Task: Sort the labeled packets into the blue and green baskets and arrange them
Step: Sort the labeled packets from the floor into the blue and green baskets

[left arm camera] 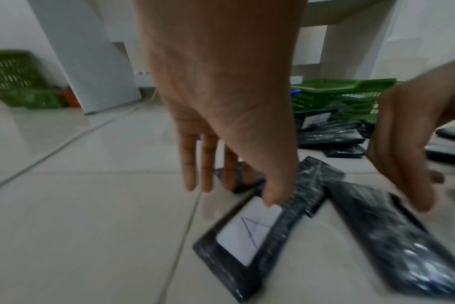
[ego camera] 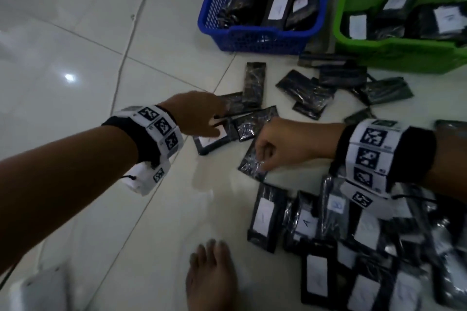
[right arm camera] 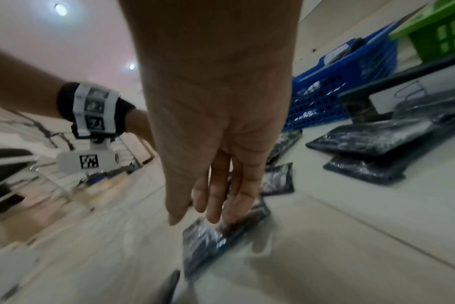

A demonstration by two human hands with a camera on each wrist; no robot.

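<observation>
L hand (ego camera: 199,118) fingers straight, thumb on labeled packet (left arm camera: 249,232); R hand (ego camera: 275,144) pinches face-down packet (ego camera: 252,164) at 5 o'clock (flip it, read label first).

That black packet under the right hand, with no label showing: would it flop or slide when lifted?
The black packet looks flat and thin, so it probably bends somewhat rather than staying rigid. Its crinkled, glossy wrap suggests a slippery surface, likely to slide on the smooth tiled floor. The right hand works at its edge, which hints that it is light.
</observation>
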